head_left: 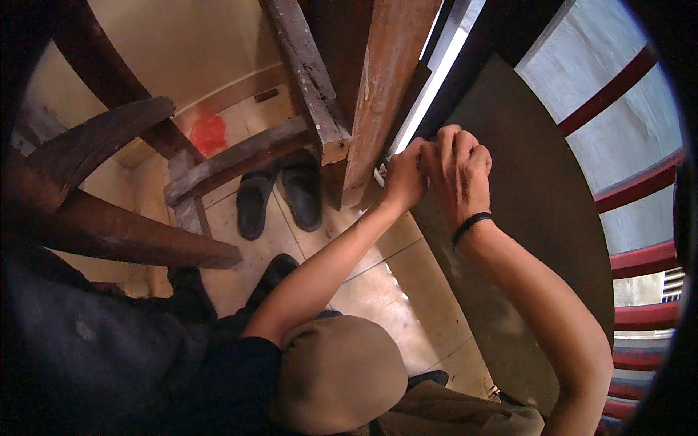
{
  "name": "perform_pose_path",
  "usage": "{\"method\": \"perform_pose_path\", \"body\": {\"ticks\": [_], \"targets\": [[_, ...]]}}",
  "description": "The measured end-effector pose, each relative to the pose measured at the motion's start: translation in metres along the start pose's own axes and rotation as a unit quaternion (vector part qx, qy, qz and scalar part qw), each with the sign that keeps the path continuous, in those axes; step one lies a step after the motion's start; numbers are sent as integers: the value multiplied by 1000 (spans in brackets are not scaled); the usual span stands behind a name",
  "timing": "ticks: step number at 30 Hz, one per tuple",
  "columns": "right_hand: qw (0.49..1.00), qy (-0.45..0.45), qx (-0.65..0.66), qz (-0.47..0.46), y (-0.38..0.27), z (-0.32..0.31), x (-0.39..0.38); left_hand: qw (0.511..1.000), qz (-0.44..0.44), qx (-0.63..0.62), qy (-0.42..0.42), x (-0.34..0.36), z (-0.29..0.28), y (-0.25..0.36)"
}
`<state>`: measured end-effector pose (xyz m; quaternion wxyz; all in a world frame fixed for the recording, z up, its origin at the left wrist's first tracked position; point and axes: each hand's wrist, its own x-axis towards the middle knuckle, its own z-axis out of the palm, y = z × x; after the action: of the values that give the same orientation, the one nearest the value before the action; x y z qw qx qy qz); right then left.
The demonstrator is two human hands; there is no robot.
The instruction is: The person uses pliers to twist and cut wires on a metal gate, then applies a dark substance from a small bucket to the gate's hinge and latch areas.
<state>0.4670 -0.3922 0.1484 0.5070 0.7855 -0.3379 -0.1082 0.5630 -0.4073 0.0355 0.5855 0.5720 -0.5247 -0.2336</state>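
My left hand (406,176) and my right hand (458,174) are close together at the near edge of a dark flat panel (523,261), beside a narrow white strip (432,87). The fingers of both hands are bent and closed; what they grip is hidden behind them. A small pale metal-like piece (381,174) shows just left of my left hand. An upright brown wooden post (374,87) stands to the left of the white strip.
Dark wooden beams (167,236) cross the left side. A pair of black slippers (280,196) lies on the tiled floor (392,291) near a red patch (209,135). Curved red bars (636,258) run along the right. A beige rounded shape (342,370), perhaps my knee, is below.
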Motion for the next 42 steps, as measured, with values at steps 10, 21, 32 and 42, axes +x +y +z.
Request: {"method": "perform_pose_path", "body": {"ticks": [10,21,32,42], "targets": [[999,37,31,17,2,14,-5,999,-29,-25,29,-3,9,2],[909,-80,390,124,16,-14,-53,995,-87,-31,28,-2,11,-23],[538,-238,735,338,-46,32,-119,845,-370,-288,-259,-97,-4,21],[26,-133,917,374,-73,29,-120,840,-329,-382,-202,-90,-9,19]]}}
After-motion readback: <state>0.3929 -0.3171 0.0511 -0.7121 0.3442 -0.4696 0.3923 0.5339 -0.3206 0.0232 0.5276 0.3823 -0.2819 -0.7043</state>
